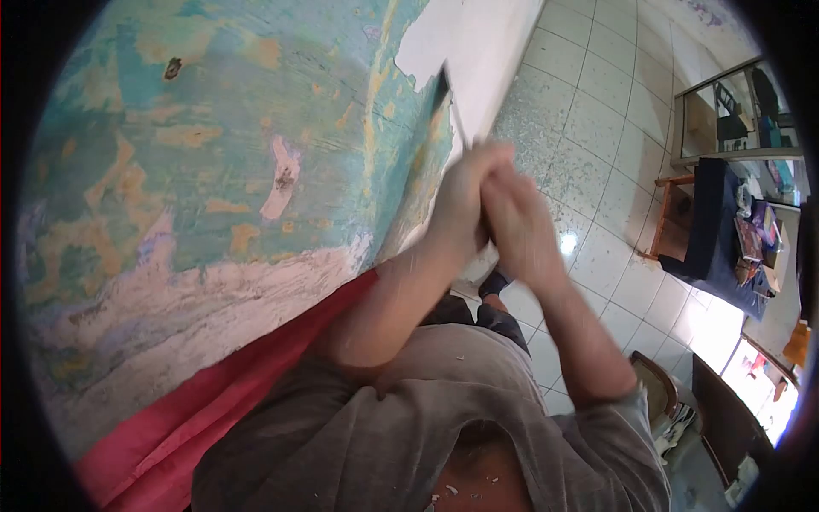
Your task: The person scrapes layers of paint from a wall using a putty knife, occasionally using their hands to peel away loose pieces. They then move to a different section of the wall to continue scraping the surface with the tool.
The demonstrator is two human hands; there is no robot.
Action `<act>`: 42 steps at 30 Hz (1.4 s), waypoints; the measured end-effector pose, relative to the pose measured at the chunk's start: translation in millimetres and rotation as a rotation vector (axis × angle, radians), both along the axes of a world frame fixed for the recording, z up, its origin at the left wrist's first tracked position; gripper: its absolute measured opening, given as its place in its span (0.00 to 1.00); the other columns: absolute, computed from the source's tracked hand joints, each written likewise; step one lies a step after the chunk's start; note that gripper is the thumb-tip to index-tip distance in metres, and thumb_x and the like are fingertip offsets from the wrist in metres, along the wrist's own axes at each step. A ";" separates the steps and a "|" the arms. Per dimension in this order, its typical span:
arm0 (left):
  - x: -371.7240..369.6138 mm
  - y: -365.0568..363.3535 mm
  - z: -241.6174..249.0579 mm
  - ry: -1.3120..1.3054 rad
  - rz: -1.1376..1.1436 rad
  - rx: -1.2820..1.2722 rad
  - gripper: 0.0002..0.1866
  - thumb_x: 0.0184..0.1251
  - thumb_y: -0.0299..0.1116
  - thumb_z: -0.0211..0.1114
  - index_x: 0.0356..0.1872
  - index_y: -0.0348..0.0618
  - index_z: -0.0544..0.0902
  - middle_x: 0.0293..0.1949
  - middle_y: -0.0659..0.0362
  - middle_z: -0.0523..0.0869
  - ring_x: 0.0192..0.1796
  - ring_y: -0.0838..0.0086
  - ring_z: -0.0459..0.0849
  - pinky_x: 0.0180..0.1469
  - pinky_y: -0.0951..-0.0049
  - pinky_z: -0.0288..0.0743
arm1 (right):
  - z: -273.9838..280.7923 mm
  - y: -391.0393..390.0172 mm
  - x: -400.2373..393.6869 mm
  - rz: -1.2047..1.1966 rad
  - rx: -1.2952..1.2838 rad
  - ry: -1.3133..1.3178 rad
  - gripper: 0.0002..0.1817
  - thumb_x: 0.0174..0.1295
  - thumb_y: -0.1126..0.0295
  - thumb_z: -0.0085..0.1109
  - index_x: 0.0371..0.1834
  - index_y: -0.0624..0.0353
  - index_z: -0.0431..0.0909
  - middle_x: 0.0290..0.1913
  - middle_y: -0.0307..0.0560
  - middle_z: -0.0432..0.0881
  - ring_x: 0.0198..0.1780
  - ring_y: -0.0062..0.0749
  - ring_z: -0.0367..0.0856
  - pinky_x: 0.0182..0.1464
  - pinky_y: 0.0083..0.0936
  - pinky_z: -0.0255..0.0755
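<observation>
Both hands, the left hand (458,200) and the right hand (519,224), close together around the handle of a scraper (450,107), grip clamped tight. Its blade meets the wall (213,171) of peeling turquoise paint, just under a bare white patch (478,43). Tiled floor (597,128) lies beyond.

Tiled floor (597,128) and furniture beyond

On the floor: a dark blue-covered bench (712,230) strewn with small items; behind it, a shelf unit (734,111); nearer, a wooden chair (657,388).
</observation>
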State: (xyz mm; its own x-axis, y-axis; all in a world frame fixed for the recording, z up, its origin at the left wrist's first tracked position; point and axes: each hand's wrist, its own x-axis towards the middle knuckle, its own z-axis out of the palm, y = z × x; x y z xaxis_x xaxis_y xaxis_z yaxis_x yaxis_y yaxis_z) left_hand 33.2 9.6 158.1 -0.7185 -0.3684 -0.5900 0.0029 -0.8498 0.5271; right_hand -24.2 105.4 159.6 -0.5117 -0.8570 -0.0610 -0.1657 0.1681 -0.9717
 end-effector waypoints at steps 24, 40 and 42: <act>22.6 31.1 29.9 0.042 -0.118 -0.085 0.14 0.66 0.40 0.62 0.29 0.40 0.74 0.27 0.53 0.80 0.35 0.66 0.82 0.43 0.62 0.78 | 31.8 35.8 28.0 -0.001 0.044 0.026 0.14 0.74 0.67 0.43 0.53 0.65 0.74 0.46 0.57 0.78 0.45 0.45 0.81 0.48 0.35 0.74; -13.8 28.1 -2.4 0.037 0.047 0.002 0.12 0.67 0.40 0.63 0.32 0.42 0.77 0.30 0.55 0.81 0.34 0.67 0.82 0.43 0.66 0.79 | 13.3 24.3 -13.8 -0.010 0.047 -0.109 0.15 0.72 0.66 0.44 0.48 0.68 0.75 0.39 0.60 0.80 0.39 0.48 0.81 0.43 0.36 0.73; 2.9 44.2 9.4 -0.020 0.027 0.014 0.11 0.66 0.39 0.63 0.30 0.43 0.76 0.29 0.57 0.79 0.33 0.68 0.81 0.40 0.67 0.77 | 4.9 37.3 19.7 -0.158 -0.134 -0.007 0.16 0.72 0.65 0.44 0.51 0.66 0.75 0.41 0.62 0.80 0.44 0.51 0.81 0.47 0.39 0.73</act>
